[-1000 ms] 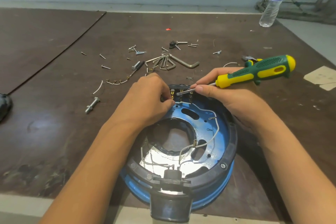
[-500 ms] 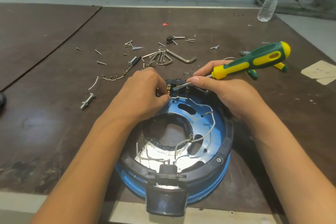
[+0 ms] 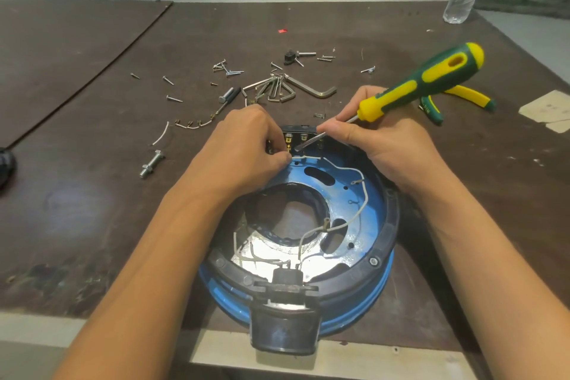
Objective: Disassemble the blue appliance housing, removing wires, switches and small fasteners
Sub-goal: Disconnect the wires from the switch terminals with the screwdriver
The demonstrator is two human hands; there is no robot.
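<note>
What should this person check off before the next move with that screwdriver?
1. Screwdriver tip sits among the switch block's brass terminals: ok.
2. Right hand pinches the shaft near the tip: ok.
3. Left hand rests at the block; what its fingers pinch: cannot tell.
4. White wire freed from the block: cannot tell.
5. Blue housing lies flat on the table: ok.
6. Loose screws lie beyond the hands, clear of the work: ok.
</note>
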